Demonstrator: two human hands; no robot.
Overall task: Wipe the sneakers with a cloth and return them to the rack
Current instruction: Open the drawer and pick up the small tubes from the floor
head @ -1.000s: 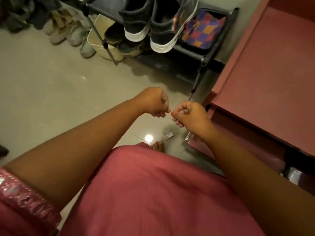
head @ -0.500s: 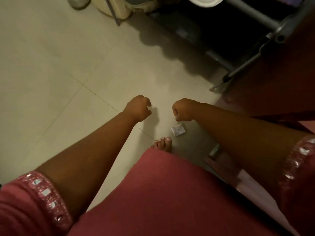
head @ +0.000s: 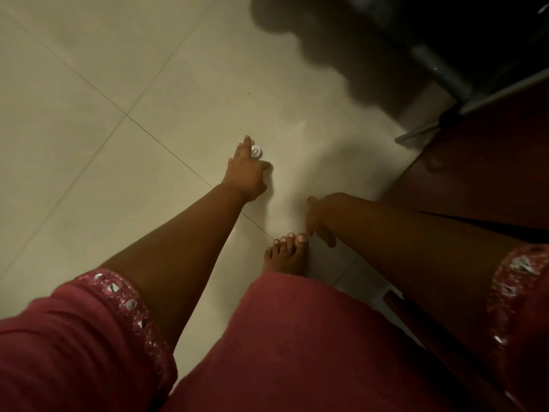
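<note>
Neither the sneakers nor a cloth are in view; the camera looks straight down at the tiled floor (head: 124, 162). My left hand (head: 246, 172) reaches down toward the floor with its fingers spread and holds nothing. A small bright white spot (head: 256, 151) shows just past its fingers; I cannot tell whether it is an object or a light reflection. My right hand (head: 322, 217) hangs lower, fingers pointing down beside my bare foot (head: 289, 255), and is also empty.
The lower corner of the dark metal shoe rack (head: 436, 72) with its slanted leg (head: 421, 132) is at the top right, casting a shadow on the tiles. A dark red cabinet (head: 481, 173) stands along the right. My pink garment fills the bottom.
The view has tilted down and dropped closer to the floor, so the sneakers and rack shelf left the frame. Both fists have uncurled, and the left hand has stretched forward.
</note>
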